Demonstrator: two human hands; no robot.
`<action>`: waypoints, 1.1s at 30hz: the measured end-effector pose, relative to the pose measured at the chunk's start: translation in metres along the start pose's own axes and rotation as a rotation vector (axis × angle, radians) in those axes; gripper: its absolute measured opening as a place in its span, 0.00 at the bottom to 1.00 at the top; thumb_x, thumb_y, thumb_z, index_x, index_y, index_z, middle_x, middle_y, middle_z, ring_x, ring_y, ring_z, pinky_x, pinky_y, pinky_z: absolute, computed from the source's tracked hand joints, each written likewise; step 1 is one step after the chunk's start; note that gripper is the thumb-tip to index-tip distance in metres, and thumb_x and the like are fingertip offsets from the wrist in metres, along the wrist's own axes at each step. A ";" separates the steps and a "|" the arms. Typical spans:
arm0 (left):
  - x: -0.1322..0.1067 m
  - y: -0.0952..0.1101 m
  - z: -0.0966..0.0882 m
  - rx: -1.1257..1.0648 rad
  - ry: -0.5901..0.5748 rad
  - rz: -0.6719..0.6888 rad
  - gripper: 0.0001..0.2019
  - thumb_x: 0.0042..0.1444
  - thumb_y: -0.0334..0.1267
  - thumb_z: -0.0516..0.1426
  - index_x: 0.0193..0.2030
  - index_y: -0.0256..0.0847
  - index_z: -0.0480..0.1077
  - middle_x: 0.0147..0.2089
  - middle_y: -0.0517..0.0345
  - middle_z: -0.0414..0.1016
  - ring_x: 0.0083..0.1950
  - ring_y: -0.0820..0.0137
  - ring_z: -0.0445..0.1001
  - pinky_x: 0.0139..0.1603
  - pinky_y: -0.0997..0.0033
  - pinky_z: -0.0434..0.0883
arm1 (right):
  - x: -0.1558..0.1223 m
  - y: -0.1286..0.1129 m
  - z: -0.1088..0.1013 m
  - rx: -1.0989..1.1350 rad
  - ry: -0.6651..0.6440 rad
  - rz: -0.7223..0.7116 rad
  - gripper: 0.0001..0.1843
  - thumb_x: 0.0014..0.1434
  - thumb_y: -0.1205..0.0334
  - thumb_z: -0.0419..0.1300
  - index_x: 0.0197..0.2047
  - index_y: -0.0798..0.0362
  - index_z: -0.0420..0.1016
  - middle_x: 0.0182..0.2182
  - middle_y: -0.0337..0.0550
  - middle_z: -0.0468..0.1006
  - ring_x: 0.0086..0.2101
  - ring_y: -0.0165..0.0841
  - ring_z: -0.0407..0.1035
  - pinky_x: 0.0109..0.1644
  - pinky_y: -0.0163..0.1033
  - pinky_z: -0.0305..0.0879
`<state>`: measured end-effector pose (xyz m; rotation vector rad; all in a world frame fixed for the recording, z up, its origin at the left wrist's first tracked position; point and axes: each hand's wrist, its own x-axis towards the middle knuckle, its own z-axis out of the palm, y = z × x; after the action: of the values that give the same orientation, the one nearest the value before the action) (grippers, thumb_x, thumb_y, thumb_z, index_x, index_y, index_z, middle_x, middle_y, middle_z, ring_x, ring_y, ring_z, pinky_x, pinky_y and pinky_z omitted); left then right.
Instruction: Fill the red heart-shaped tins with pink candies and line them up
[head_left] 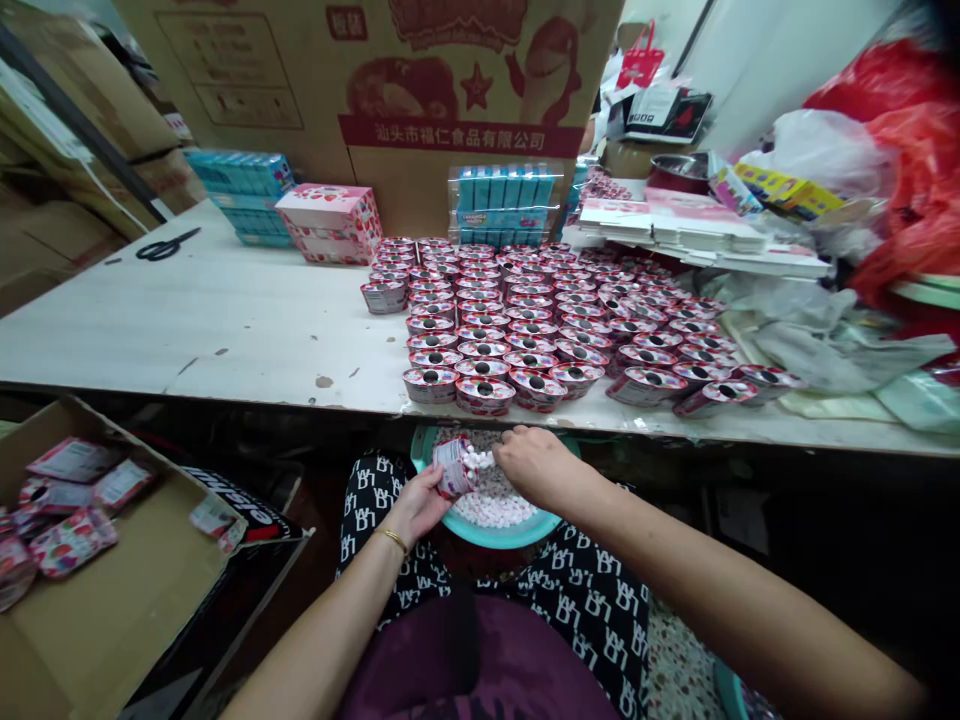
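My left hand (421, 505) is closed around a small printed candy packet (453, 467), tilted with its mouth to the right. White pellets (478, 460) bunch at that mouth. Close by on the right, my right hand (531, 462) is bent over with its fingers together; what they grip is hidden. Both hands are above a turquoise basin (517, 534) between my knees. Small whitish-pink pellets (495, 508) lie in it. On the table ahead stand rows of pink-and-red oval packets (484, 367), many with a dark round hole on top.
A carton (172, 560) at lower left holds several flat packets. Scissors (166, 245), blue packs (244, 195) and a pink strawberry-print box (334, 222) lie on the white table (225, 330). A large cardboard box (300, 120) stands behind. Stacked cards (675, 225) and plastic bags occupy the right.
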<state>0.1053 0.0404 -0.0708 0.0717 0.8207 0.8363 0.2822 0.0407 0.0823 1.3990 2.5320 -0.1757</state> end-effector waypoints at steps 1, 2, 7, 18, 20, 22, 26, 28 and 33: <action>0.001 0.000 -0.001 -0.007 -0.010 0.003 0.14 0.53 0.29 0.52 0.47 0.34 0.65 0.40 0.48 0.74 0.39 0.66 0.73 0.46 0.61 0.67 | 0.002 -0.001 -0.002 0.003 0.003 -0.006 0.13 0.53 0.73 0.47 0.32 0.58 0.73 0.30 0.51 0.74 0.31 0.35 0.67 0.31 0.37 0.56; 0.002 0.000 -0.002 -0.016 -0.019 0.004 0.13 0.53 0.29 0.53 0.46 0.34 0.66 0.40 0.48 0.74 0.39 0.66 0.73 0.46 0.61 0.67 | 0.003 -0.001 -0.003 0.006 0.006 -0.007 0.13 0.53 0.73 0.47 0.32 0.58 0.73 0.30 0.51 0.74 0.31 0.35 0.66 0.31 0.37 0.56; 0.007 0.001 -0.005 -0.028 -0.021 0.006 0.11 0.51 0.29 0.54 0.43 0.35 0.67 0.40 0.49 0.74 0.40 0.65 0.73 0.46 0.60 0.67 | -0.009 0.008 -0.006 -0.003 0.026 0.022 0.14 0.52 0.74 0.47 0.36 0.58 0.72 0.31 0.49 0.73 0.32 0.34 0.66 0.32 0.37 0.55; -0.011 0.026 -0.029 0.041 0.084 0.250 0.14 0.51 0.29 0.55 0.46 0.37 0.68 0.41 0.51 0.74 0.39 0.68 0.72 0.43 0.66 0.68 | 0.021 0.029 0.166 0.451 -0.264 0.435 0.21 0.54 0.70 0.47 0.49 0.54 0.69 0.44 0.52 0.74 0.44 0.37 0.67 0.47 0.40 0.61; -0.011 0.027 -0.033 -0.015 0.119 0.223 0.13 0.51 0.28 0.54 0.44 0.38 0.68 0.40 0.51 0.74 0.40 0.67 0.72 0.45 0.63 0.68 | 0.042 0.012 0.186 0.529 -0.230 0.419 0.25 0.53 0.69 0.48 0.54 0.50 0.64 0.50 0.46 0.70 0.48 0.34 0.64 0.50 0.37 0.59; -0.012 0.028 -0.035 -0.048 0.136 0.205 0.12 0.52 0.28 0.53 0.44 0.38 0.68 0.40 0.51 0.74 0.41 0.67 0.72 0.46 0.62 0.68 | 0.054 0.000 0.196 0.614 -0.190 0.401 0.26 0.52 0.69 0.49 0.56 0.49 0.62 0.54 0.42 0.65 0.51 0.31 0.61 0.53 0.33 0.56; -0.016 0.032 -0.037 -0.062 0.134 0.190 0.10 0.53 0.29 0.52 0.42 0.36 0.68 0.40 0.51 0.74 0.41 0.67 0.72 0.45 0.62 0.69 | 0.042 0.010 0.188 0.746 -0.132 0.347 0.24 0.53 0.66 0.50 0.54 0.56 0.64 0.51 0.44 0.69 0.50 0.31 0.63 0.53 0.33 0.57; -0.018 0.033 -0.037 -0.061 0.126 0.187 0.11 0.52 0.29 0.53 0.43 0.36 0.68 0.40 0.51 0.74 0.40 0.67 0.72 0.45 0.62 0.69 | 0.026 0.023 0.170 0.816 -0.073 0.300 0.22 0.53 0.65 0.50 0.52 0.56 0.66 0.48 0.45 0.72 0.48 0.32 0.64 0.52 0.35 0.58; -0.015 0.025 -0.028 -0.043 0.080 0.160 0.12 0.52 0.28 0.53 0.44 0.36 0.67 0.41 0.50 0.74 0.40 0.67 0.72 0.44 0.62 0.69 | -0.006 0.039 0.094 0.769 0.070 0.157 0.21 0.53 0.63 0.52 0.51 0.54 0.68 0.45 0.47 0.73 0.45 0.36 0.66 0.50 0.39 0.59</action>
<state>0.0652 0.0405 -0.0721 0.0673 0.8798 1.0129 0.3328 0.0362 -0.0065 1.8584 2.4909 -1.1860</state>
